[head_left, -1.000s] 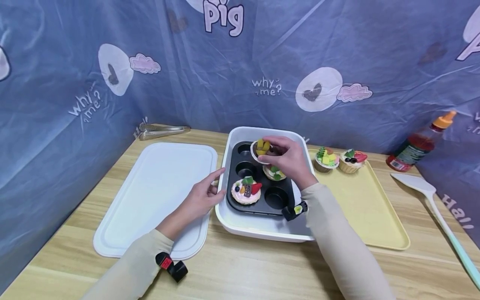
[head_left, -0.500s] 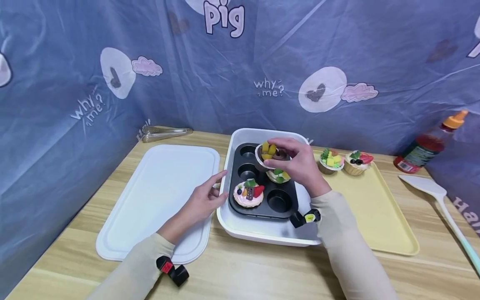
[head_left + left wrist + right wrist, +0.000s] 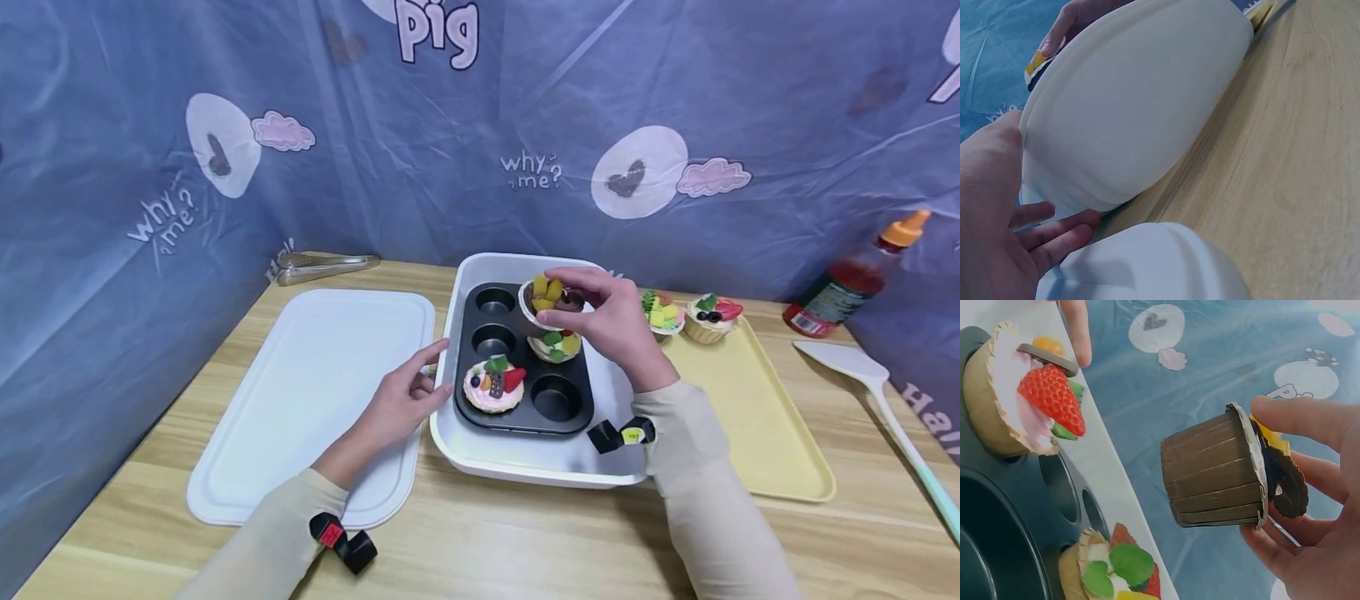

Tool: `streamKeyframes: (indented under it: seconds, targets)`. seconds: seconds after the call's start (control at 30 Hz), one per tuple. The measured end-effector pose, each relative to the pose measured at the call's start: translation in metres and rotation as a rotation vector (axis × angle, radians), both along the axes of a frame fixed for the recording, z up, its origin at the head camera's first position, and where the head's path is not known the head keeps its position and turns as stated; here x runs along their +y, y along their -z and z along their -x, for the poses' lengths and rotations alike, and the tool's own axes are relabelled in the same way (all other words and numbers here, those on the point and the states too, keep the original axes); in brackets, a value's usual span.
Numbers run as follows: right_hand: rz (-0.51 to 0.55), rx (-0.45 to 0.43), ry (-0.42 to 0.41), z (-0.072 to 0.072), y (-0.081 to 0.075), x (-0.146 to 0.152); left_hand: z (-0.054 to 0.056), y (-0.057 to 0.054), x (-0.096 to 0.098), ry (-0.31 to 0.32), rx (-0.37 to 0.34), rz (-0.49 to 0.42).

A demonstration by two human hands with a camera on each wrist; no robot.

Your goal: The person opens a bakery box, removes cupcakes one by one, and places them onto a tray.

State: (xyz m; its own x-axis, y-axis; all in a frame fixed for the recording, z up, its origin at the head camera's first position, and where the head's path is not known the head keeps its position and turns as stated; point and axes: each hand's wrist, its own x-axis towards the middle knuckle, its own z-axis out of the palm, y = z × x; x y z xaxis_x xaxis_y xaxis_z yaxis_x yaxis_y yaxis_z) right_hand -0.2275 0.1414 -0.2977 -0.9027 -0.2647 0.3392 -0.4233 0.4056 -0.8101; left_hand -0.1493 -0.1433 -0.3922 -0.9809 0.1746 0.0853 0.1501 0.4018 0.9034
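My right hand [image 3: 615, 321] pinches a cupcake [image 3: 542, 302] by its topped end, raised over the back of a dark muffin pan [image 3: 525, 423]. Its ridged brown cup [image 3: 1216, 472] is tilted sideways in the right wrist view, with yellow chunks and a chocolate ring on top. The pan lies inside a white bin [image 3: 517, 472]. My left hand [image 3: 405, 392] touches the bin's left side, fingers loosely extended along the outer wall. A pink-cream cupcake [image 3: 493, 385] with a strawberry sits front left in the pan. Another, leaf-topped cupcake [image 3: 555, 346] sits in the right column, just below the held one.
Left of the bin lies a white tray [image 3: 315, 400], with metal tongs [image 3: 322, 267] behind. On the right, a yellow tray [image 3: 750, 417] bears two cupcakes [image 3: 708, 318] at its back edge. A red sauce bottle [image 3: 847, 283] and a white spatula [image 3: 862, 375] stand and lie beyond.
My right hand has carried the held cupcake slightly rightward, from the pan's left column toward the right column. My left hand stays at the bin's side.
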Motion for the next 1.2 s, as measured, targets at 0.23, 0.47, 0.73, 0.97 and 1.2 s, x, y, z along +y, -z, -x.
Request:
streamKeyframes:
  seconds: [0.23,0.47,0.73,0.97,1.2]
  targets:
    - [-0.014,-0.032,0.125,-0.008,-0.008,0.016,0.000,0.000,-0.001,0.019,0.002,-0.012]
    - [-0.034,-0.029,0.242,-0.017,-0.006,0.052,-0.001,-0.001,0.001,0.023,-0.005,-0.023]
    - [0.049,0.043,0.325,-0.022,-0.001,0.088,-0.001,-0.002,-0.001,0.022,0.001,-0.034]
    - [-0.014,0.007,0.415,-0.032,0.005,0.118,-0.001,-0.001,-0.001,0.028,0.002,-0.034]
    - [-0.042,-0.051,0.391,-0.037,0.018,0.137,0.000,0.001,-0.002,0.032,0.016,-0.033]
